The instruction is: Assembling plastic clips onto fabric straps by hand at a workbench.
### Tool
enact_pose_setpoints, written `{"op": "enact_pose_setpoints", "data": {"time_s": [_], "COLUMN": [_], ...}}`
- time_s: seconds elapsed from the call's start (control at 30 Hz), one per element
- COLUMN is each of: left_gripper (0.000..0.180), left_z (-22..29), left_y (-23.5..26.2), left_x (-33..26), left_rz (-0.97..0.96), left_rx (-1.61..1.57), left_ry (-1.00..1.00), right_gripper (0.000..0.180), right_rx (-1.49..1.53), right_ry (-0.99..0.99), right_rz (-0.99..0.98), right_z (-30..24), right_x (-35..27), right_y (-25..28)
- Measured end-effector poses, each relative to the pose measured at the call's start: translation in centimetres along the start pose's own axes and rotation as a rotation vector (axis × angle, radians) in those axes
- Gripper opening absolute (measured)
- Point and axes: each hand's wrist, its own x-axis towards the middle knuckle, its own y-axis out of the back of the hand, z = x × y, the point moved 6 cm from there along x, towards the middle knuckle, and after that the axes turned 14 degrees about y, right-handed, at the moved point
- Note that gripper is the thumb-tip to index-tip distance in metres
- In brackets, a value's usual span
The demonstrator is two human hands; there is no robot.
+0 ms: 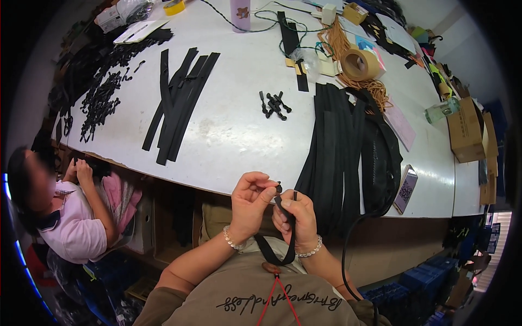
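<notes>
While two hands (274,209) grip, one zipper strip (283,228) hangs.

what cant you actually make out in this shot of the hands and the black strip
- Small black slider: head view, too small; the left hand fingertips cover most of it.
- Black zipper strip: its middle is hidden behind the right hand; the teeth are too fine to see.
- Pile of black strips: the lower ends drop past the white table edge, so the count is unclear.
- Scattered black parts: blurred near the rim.
</notes>
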Motion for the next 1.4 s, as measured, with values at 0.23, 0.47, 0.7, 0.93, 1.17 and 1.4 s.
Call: {"op": "enact_pose_setpoints", "data": {"time_s": [0.23, 0.47, 0.7, 0.93, 1.17, 1.4], "left_gripper": [0.027, 0.024, 0.021, 0.025, 0.021, 0.018], "left_z": [-0.2, -0.5, -0.7, -0.6, 1.0, 1.8], "left_y": [-0.1, -0.1, -0.1, -0.2, -0.4, -0.8], "left_x": [0.0, -0.1, -0.2, -0.2, 0.8, 0.8], "left_rz": [0.018, 0.039, 0.055, 0.002, -0.08, -0.162], "left_rx": [-0.017, -0.043, -0.044, 0.001, 0.361, 0.532], "left_ry": [0.01, 0.0, -0.01, 0.019, -0.002, -0.026], "right_gripper": [0.017, 0.018, 0.017, 0.017, 0.01, 0.008], "right_rx": [-0.018, -0.019, -0.089, -0.145, -0.211, -0.311], "right_ry": [0.031, 0.076, 0.191, 0.192, 0.185, 0.189], "right_rz": [0.037, 0.079, 0.068, 0.041, 0.037, 0.027], "right_z": [-0.1, 0.2, 0.4, 0.3, -0.5, -0.9], "right_x": [0.3, 0.2, 0.4, 0.7, 0.8, 0.7], "right_y": [0.0, 0.0, 0.5, 0.8, 1.4, 1.2]}}
